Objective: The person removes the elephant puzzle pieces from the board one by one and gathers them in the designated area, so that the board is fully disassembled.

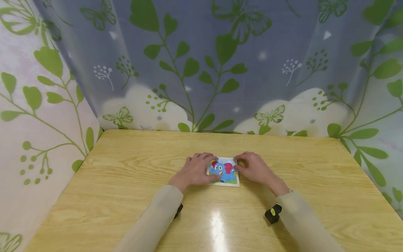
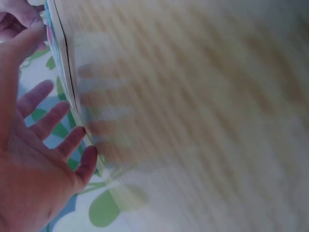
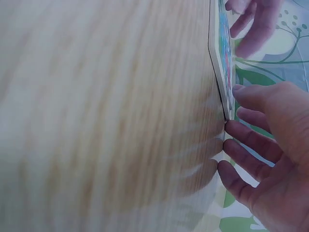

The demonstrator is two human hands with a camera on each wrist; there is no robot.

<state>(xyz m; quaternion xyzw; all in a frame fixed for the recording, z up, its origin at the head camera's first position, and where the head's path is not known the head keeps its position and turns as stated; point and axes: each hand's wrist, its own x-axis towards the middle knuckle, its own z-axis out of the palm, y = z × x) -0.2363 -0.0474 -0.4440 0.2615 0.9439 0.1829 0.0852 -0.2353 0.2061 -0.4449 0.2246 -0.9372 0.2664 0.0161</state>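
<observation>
Just right of the lower centre of the head view, we see a cartoon-elephant picture board lying flat on the wood-grain table, between the two hands. The left hand lies along its left edge, fingers loosely spread and thumb reaching over the lower left of the picture; it is not curled around anything. In the left wrist view we find its lower fingertips resting near the board's edge at the left of the frame. The right hand is at the board's right edge, relaxed and slightly bent, with thumb and forefinger close to the upper right corner; we see no grip closed round the board, and cannot tell how firmly either thumb presses. Around the blue elephant with red ears runs a pale frame, the picture lying within it. At the lower right of the head view we notice a black wrist device beside a beige sleeve; across the top hangs a leaf-and-butterfly curtain.
</observation>
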